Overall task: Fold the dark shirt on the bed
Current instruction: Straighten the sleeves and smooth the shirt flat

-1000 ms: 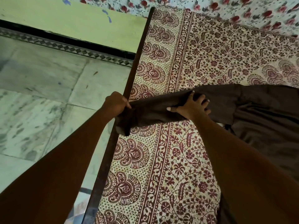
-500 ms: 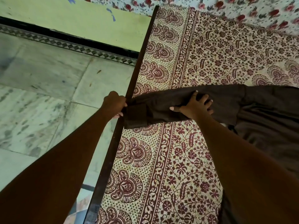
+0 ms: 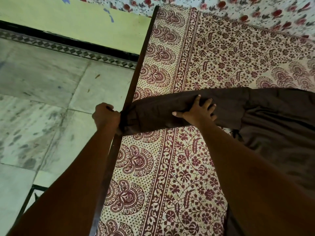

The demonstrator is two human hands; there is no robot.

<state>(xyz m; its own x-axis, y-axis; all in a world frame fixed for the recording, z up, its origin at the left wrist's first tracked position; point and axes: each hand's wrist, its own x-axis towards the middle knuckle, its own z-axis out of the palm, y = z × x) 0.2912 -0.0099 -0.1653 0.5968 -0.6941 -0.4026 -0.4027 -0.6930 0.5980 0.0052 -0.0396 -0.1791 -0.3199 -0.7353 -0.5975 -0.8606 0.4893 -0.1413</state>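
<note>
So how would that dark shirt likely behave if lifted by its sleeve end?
The dark shirt would probably droop limply: its body lies in soft wrinkles. Likely light, since the left hand alone stretches the sleeve. It might slide on the bedsheet unless the right hand pins it.

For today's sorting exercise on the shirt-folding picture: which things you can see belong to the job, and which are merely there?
Part of the job:
dark shirt, its sleeve stretched to the bed's edge
left hand, gripping the sleeve end
right hand, pressing flat on the sleeve
patterned bedsheet, the work surface

Merely there:
wooden bed rail
marble floor
green wall
</note>
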